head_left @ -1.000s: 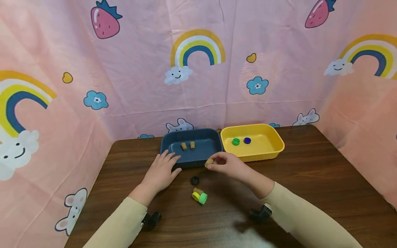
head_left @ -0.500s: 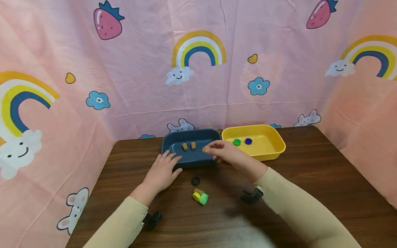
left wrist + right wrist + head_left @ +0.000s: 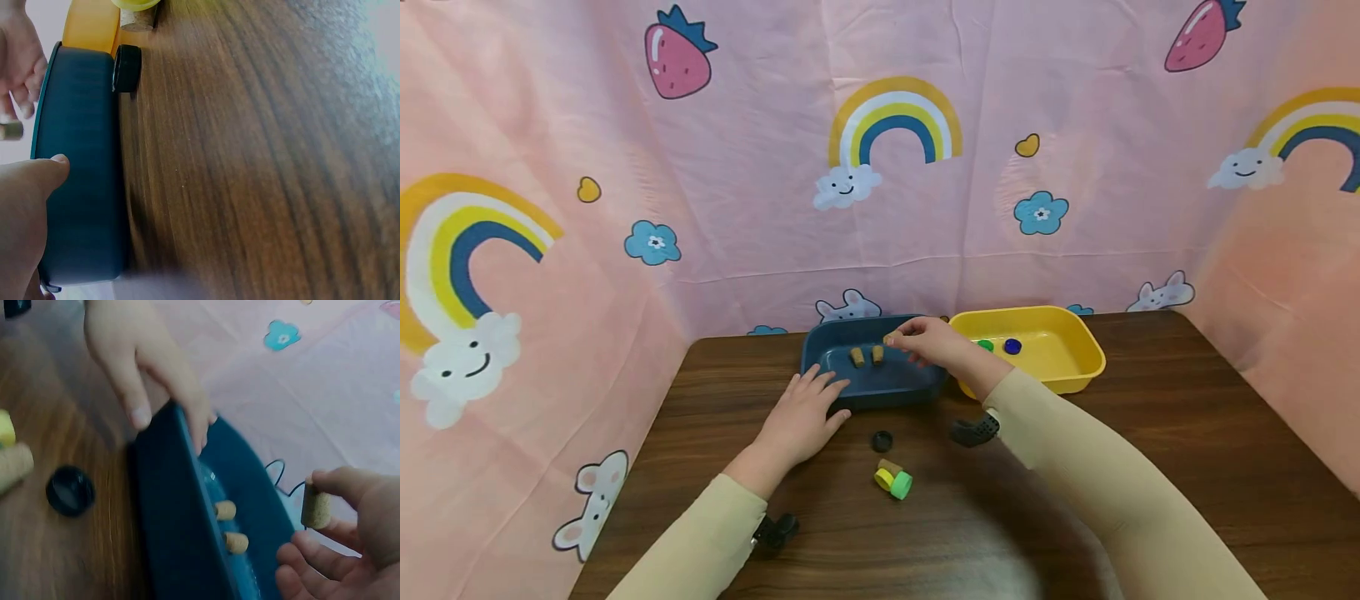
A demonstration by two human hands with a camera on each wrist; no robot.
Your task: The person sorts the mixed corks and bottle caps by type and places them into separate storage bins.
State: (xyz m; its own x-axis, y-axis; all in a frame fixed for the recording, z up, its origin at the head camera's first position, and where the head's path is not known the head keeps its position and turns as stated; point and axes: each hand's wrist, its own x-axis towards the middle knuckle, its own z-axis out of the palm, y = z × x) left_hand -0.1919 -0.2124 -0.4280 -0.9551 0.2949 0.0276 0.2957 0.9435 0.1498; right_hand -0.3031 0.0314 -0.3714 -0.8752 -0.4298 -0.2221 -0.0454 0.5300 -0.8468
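Note:
Over the right part of the dark blue tray (image 3: 880, 398), my right hand (image 3: 928, 340) pinches a cork stopper (image 3: 316, 509) between thumb and fingers, above the tray floor. My left hand (image 3: 799, 423) holds the tray's near left corner, its fingers over the rim and its thumb (image 3: 55, 172) along the outer wall. Inside the tray sit two corks (image 3: 236, 543), side by side on the floor. In front of it on the table lies a black cap (image 3: 882, 442). Nearer me, another cork (image 3: 891, 467) lies against a yellow cap (image 3: 883, 478) and a light green cap (image 3: 901, 485).
A yellow tray (image 3: 1084, 371) stands against the blue tray's right side, with a green cap (image 3: 985, 344) and a blue cap (image 3: 1012, 346) in it. Behind both trays hangs a pink printed cloth (image 3: 760, 167). The wooden table (image 3: 1165, 433) extends to the right.
My right hand has carried the cork from in front of the blue tray's near rim up and away from me, over the tray. The left hand stays at the corner. The head view has shifted slightly.

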